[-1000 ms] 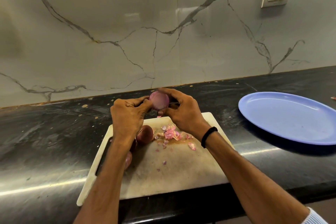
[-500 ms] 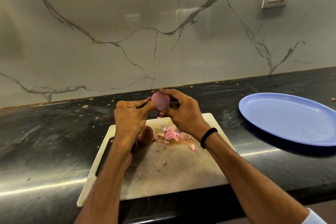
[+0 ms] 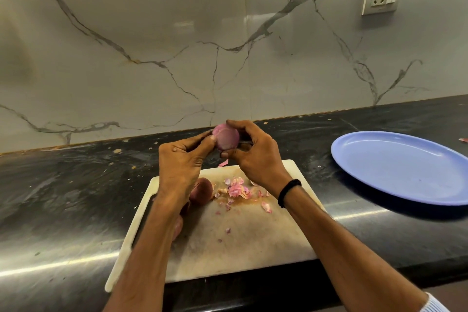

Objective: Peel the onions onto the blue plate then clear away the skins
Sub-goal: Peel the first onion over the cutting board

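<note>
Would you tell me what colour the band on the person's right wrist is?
Black; the wristband shows best in the head view.

One pink onion (image 3: pixel 226 140) is smooth and shiny, with its dry skin off. The left hand (image 3: pixel 181 167) and the right hand (image 3: pixel 255 157) pinch it from both sides, up in the air over the far edge of the white board (image 3: pixel 253 248). A brown onion (image 3: pixel 201 191) with its skin on lies near the board's far left corner. A second onion (image 3: pixel 178 227) peeks out from under the left arm, by the left edge. Pink skins (image 3: pixel 238 190) lie in a little heap by the far edge, and small bits are scattered toward the middle. The big oval blue plate (image 3: pixel 405 167) sits flat on the black counter (image 3: pixel 63 197), to the right of the board and apart from it.
</note>
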`<action>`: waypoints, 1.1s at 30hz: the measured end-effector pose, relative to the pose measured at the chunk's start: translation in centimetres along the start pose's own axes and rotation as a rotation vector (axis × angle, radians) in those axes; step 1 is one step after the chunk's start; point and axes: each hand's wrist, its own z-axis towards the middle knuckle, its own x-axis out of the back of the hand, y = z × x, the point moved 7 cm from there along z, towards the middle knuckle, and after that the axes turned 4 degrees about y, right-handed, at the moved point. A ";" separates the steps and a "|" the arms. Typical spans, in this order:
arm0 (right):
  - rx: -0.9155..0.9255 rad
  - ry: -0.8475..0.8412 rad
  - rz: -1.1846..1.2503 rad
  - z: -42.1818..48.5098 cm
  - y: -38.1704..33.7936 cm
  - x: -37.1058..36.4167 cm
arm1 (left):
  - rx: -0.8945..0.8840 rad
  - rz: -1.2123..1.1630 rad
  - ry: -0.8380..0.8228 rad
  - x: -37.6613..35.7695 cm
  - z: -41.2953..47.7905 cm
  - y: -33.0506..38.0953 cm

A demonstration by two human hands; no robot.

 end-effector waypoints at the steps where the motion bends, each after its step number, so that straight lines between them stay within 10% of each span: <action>1: 0.004 0.013 -0.002 0.0 0.0 0.1 | -0.023 0.006 0.005 0.0 0.0 0.2; 21: 0.061 0.012 -0.093 -0.2 -0.3 -0.5 | -0.260 0.293 0.084 -0.5 -0.9 1.5; 33: -0.159 0.071 0.165 0.3 1.1 0.1 | -0.035 0.073 0.205 0.7 -0.4 0.2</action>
